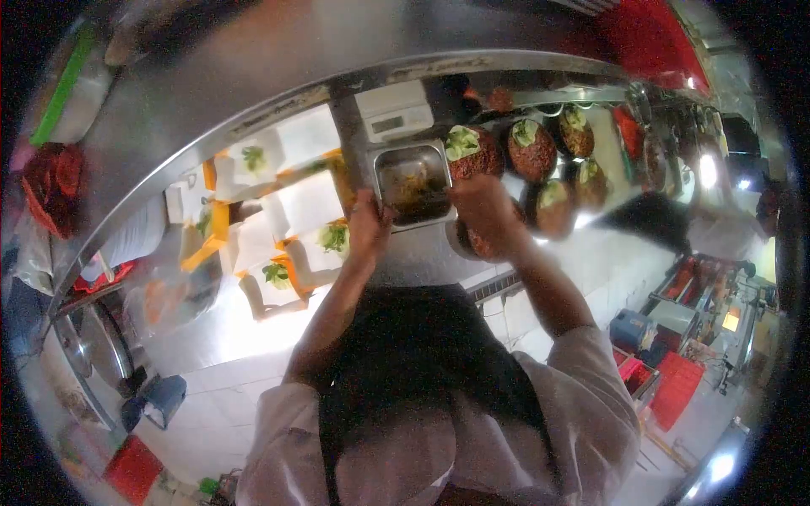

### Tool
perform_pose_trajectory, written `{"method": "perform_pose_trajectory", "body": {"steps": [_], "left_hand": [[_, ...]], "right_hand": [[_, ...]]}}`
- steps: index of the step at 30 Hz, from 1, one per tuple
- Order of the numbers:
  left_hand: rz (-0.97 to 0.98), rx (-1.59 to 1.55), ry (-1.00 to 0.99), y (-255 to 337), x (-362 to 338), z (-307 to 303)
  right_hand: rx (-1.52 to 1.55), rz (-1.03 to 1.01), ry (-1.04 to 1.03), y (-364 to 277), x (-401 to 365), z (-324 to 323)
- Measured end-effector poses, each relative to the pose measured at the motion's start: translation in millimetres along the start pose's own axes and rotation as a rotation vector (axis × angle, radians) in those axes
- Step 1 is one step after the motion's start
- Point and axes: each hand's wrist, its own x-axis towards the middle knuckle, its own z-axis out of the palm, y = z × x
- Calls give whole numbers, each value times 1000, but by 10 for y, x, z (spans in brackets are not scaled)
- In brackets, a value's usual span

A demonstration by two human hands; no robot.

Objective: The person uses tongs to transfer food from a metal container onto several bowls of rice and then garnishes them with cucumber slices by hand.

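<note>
A square metal pan (413,221) with some brownish food and liquid at its bottom stands on the counter before me. My left hand (369,226) grips the pan's left rim, its fingers closed on the edge. At the opposite rim, my right hand (488,209) is closed in a fist; anything inside it is hidden. Close to that hand is a round dark reddish-brown dish (481,160) topped with pale green leaves (462,142). Another round dish (483,243) lies partly under my right hand. Just behind the pan sits a white kitchen scale (393,111).
On the left are several open white-and-yellow boxes (304,207) with green leaves in them. More leaf-topped dishes (532,152) stand on the right. A metal shelf edge (371,72) arches across the far side. Red containers (677,390) stand at lower right.
</note>
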Motion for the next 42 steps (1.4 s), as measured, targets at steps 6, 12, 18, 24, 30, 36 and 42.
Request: {"method": "perform_pose_trajectory", "body": {"steps": [6,12,18,24,30,36,42], "left_hand": [[83,303,175,195,11,-27],[174,183,154,157,16,98],[-78,-44,55,-68,-93,205],[80,336,153,-677,-134,564],[-185,-740,-68,-730,78,641],[-210,-406,-181,-598,16,568],[183,63,131,-748,19,726]], "right_hand": [[247,200,-75,177,-138,263],[153,89,69,-187,-185,206],[-65,-82,-182,-42,-53,69],[160,-271,405,-249,-33,-101],[114,-182,276,-452,288,-58],[68,-174,277,-561,412,-112],[56,-147,284,-514,426,-124]]}}
